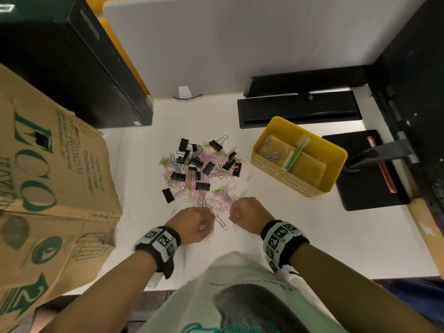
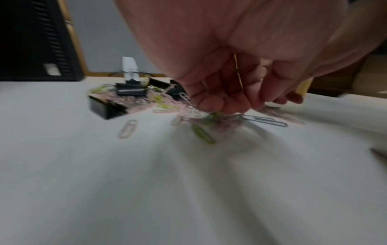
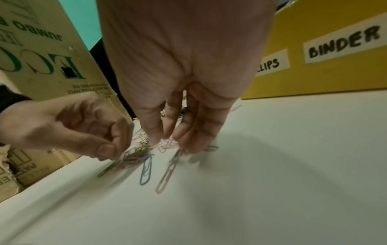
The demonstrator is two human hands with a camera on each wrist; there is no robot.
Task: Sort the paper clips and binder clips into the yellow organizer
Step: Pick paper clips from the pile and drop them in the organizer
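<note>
Yellow organizer (image 1: 336,164): stands on the white surface (image 1: 312,236) right of the pile; its left compartment holds some paper clips, its right one looks bare.
Head, pile (image 1: 204,174): coloured paper clips mixed with black binder clips (image 1: 208,167), mid-surface, apart from the organizer.
Head, left hand (image 1: 192,224): at the pile's near edge, fingers curled under.
Head, right hand (image 1: 247,215): just right of the left hand, also at the near edge, fingers curled down.
Head, surroundings: carton (image 1: 48,188) on the left, black tower (image 1: 72,63) behind it, black trays (image 1: 298,109) behind the organizer.
Left wrist, left hand (image 2: 230,69): fingers (image 2: 222,102) bunched and curled round a small cluster of paper clips (image 2: 217,119) at the surface; one clip wire shows against the palm. Blurred.
Left wrist, loose clips: a pink one (image 2: 127,128) and a green one (image 2: 204,136) lie apart on the surface; binder clips (image 2: 130,89) sit behind.
Right wrist, right hand (image 3: 184,82): fingers (image 3: 201,132) point down, nearly straight and close together, tips on paper clips (image 3: 167,145); whether they pinch one, I cannot tell.
Right wrist, left hand (image 3: 73,131): thumb and fingers pinch a bundle of clips (image 3: 134,155).
Right wrist, labels: organizer (image 3: 335,74) wall reads "BINDER" and "LIPS".
</note>
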